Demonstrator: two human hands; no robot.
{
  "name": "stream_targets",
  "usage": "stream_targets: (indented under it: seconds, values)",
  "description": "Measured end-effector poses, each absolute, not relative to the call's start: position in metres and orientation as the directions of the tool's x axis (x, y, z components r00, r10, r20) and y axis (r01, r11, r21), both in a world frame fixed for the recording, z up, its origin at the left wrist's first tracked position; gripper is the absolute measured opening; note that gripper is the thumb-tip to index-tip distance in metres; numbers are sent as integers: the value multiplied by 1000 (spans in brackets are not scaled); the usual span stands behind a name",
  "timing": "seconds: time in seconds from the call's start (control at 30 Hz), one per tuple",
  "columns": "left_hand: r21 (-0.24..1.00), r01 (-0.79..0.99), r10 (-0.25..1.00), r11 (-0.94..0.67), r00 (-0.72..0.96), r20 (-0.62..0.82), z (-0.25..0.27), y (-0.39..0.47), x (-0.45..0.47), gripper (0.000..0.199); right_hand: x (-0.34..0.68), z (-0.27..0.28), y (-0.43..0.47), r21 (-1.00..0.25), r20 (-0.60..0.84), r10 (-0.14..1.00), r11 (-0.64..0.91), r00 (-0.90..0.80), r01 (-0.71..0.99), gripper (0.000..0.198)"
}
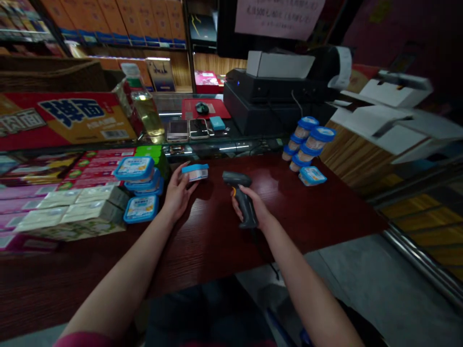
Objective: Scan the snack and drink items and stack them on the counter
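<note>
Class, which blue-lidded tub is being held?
The blue-lidded tub in the left hand, just left of the barcode scanner; neither hand holds the other tubs.

On my feed the room looked dim, its upper right corner sinking into a dark, purplish surface point(408, 24) I could not make out. Shelving point(181, 74) with pale wood-grain backing filled the upper left, lined with rows of orange boxes point(126, 21). Pale streaks of light showed on a glass counter point(249, 147) across the middle, behind the dark red-brown worktop point(202, 250) that spread over the centre and lower left. At lower right I saw grey floor point(347, 274) and a shiny metal rail point(421, 253) slanting toward the right edge.
</note>
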State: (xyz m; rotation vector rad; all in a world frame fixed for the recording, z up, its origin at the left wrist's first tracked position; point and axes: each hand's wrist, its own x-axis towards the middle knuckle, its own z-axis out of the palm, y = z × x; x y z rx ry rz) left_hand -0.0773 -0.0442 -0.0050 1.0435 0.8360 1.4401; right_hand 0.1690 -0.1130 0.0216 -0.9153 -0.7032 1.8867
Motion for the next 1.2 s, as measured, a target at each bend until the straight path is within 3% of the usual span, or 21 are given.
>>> stream_targets:
  seconds: [0.43,0.57,0.7,0.8,0.87,1.0,1.2]
  values:
    - [915,-387,989,-116,36,141,-5,-37,-71,45,173,11,-113,-768,-238,915,-382,-326,-513,33]
    - [932,-324,985,-164,-12,170,-5,-42,-71,42,173,15,-115,-767,-245,919,-378,-309,-519,32]
    - [901,17,898,-433,-73,433,15,-72,-77,32,172,19,-117,-782,-236,925,-363,-298,-506,33]
    - [719,314,750,-620,-35,661,36,-111,-92,24,173,19,-119,-797,-222,927,-352,-303,-492,35]
    - [590,465,659,-660,-20,752,44,-140,-107,22,174,18,-120,-801,-220,927,-349,-304,-486,36]
    - [388,784,523,-485,-95,847,41,-188,-140,21,174,19,-122,-805,-217,931,-341,-294,-485,35]
    - [260,923,514,-282,-83,854,30,-197,-167,17,170,21,-123,-830,-186,936,-312,-299,-462,34]
